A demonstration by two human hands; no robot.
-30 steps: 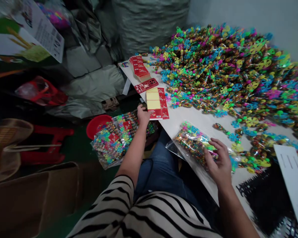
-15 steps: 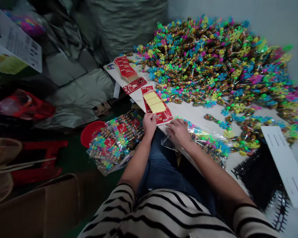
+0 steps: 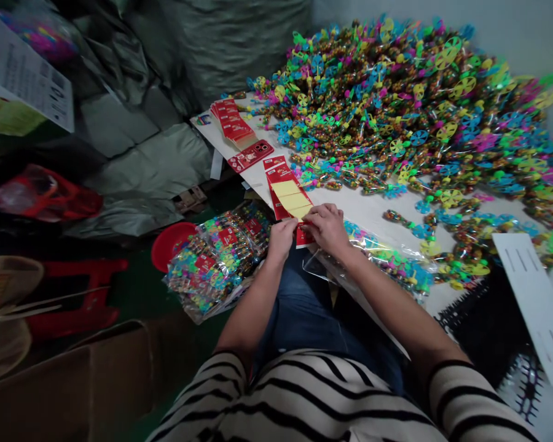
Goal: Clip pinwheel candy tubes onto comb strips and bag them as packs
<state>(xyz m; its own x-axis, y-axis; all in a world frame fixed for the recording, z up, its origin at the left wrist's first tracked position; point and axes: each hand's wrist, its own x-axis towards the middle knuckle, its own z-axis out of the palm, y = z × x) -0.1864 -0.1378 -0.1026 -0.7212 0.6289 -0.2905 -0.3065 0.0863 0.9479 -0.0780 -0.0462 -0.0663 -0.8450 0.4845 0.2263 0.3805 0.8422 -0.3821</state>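
Note:
Over the table's near edge, my left hand (image 3: 282,239) pinches the near end of a red printed card (image 3: 304,238). My right hand (image 3: 328,229) has its fingers closed on the same card from the other side. Just beyond my fingertips lie overlapping red cards (image 3: 276,169) with pale yellow sheets (image 3: 289,197) on top. Below my right forearm a clear plastic bag (image 3: 387,261) holds bright bead-filled toys. The fingertips partly hide the card's folded end.
A large heap of bead-filled toys (image 3: 387,110) covers the back and right of the table. A red phone (image 3: 251,156) lies beside a fanned card stack (image 3: 233,123). Packed toy bags (image 3: 216,258) sit lower left, near a red basin (image 3: 168,245). A slotted white board (image 3: 529,301) is at right.
My right hand has moved left from the plastic bag to the card. Both hands now meet at the near card, whose end has been drawn toward me and looks folded.

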